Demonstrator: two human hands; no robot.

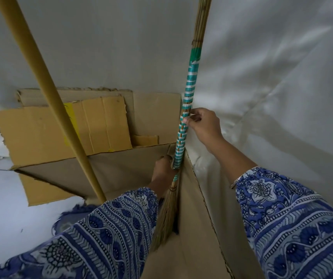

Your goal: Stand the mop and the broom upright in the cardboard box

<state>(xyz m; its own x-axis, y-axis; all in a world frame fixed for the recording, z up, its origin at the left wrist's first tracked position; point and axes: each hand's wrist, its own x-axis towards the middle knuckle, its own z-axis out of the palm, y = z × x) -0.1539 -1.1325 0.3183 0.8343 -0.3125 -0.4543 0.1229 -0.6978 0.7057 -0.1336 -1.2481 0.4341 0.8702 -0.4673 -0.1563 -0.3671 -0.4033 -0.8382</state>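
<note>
The broom (pixel 188 91) has a handle wrapped in teal and white bands and straw bristles at the bottom. It stands nearly upright in the right far corner of the cardboard box (pixel 125 168). My right hand (pixel 201 125) pinches its handle from the right. My left hand (pixel 163 172) grips the handle lower down, just above the bristles, inside the box. The mop's yellow pole (pixel 46 87) leans from upper left down into the box. Its dark blue strands (pixel 75 213) show beside my left sleeve.
Flattened cardboard sheets (pixel 60 125) lean against the wall behind the box. White sheeting (pixel 272 87) hangs along the box's right side. Pale floor tiles (pixel 2 198) lie to the left.
</note>
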